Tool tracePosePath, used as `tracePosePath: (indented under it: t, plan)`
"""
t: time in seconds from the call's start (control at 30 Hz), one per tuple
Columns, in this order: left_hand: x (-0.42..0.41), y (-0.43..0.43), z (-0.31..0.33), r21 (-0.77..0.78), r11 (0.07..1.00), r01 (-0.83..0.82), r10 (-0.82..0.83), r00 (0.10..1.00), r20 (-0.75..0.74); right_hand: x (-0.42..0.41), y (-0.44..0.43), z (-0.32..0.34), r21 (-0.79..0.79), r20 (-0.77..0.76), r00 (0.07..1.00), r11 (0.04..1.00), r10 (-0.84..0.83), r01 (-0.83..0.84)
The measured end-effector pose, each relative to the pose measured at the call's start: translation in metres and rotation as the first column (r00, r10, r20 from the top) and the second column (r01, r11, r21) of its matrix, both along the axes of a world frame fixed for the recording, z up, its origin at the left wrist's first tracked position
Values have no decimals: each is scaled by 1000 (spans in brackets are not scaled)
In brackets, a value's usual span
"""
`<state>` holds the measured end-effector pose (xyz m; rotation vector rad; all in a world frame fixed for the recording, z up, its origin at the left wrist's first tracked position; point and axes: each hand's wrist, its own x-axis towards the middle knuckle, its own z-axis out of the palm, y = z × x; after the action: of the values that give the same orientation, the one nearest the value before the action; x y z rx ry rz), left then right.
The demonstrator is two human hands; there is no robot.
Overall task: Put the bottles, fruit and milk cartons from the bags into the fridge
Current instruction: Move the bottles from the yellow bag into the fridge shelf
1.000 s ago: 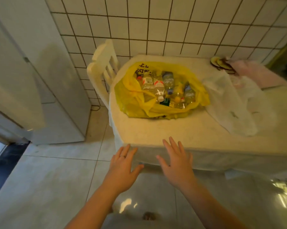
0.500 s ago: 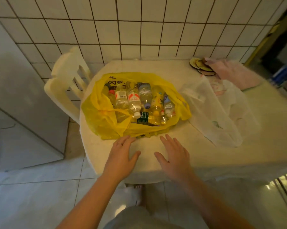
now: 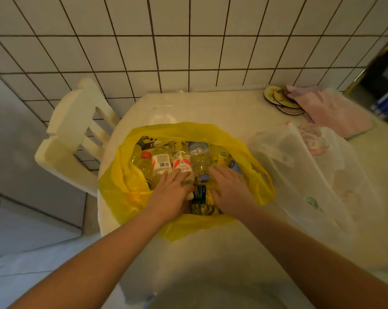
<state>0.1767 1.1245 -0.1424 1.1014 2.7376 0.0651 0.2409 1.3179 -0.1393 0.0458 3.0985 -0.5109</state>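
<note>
A yellow plastic bag (image 3: 121,192) lies open on the table (image 3: 210,253), with several clear bottles lying side by side in it. Both of my hands are inside the bag. My left hand (image 3: 173,192) lies over the neck end of the red-labelled bottle (image 3: 181,162), its fingers curled round it. My right hand (image 3: 229,186) rests flat, fingers spread, on the bottles beside the blue-labelled bottle (image 3: 199,157). A dark green-labelled bottle (image 3: 199,194) shows between my hands. A white plastic bag (image 3: 300,175) lies crumpled to the right; its contents are hidden.
The grey-white fridge (image 3: 21,157) stands at the left, past a white chair (image 3: 72,139) pushed against the tiled wall. Round coasters (image 3: 282,101) and a pink cloth (image 3: 331,112) lie at the table's far right corner. A dark doorway shows at the far right.
I have stepped closer to the table. Both hands moved forward from the table's front edge into the yellow bag and now lie on the bottles.
</note>
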Motion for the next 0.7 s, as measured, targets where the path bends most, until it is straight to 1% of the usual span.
tracePosePath:
  t: [0.1, 0.17, 0.27, 0.33, 0.43, 0.53, 0.7]
  plan:
    - [-13, 1, -6, -118, 991, 65, -68, 998, -19, -34, 11, -6, 191, 55, 996, 978, 76, -85]
    - [-16, 2, -11, -140, 986, 94, -101, 994, -50, -50, 20, -14, 266, 92, 986, 951, 137, -157]
    - [-15, 3, -19, -142, 986, 85, -97, 992, -82, -67, 26, -23, 342, 110, 963, 900, 246, -270]
    - [-14, 5, -23, -127, 990, 59, -71, 993, -95, -77, 28, -27, 365, 131, 940, 867, 315, -341]
    - [-12, 5, -27, -85, 996, 22, -33, 992, -121, -88, 30, -29, 383, 134, 916, 832, 379, -401]
    - [-12, 3, -30, -49, 998, 33, -39, 990, -133, -89, 31, -31, 396, 112, 901, 813, 418, -426]
    - [-11, -7, -37, 76, 996, 50, -39, 990, -133, -85, 33, -29, 383, 63, 875, 798, 480, -465]
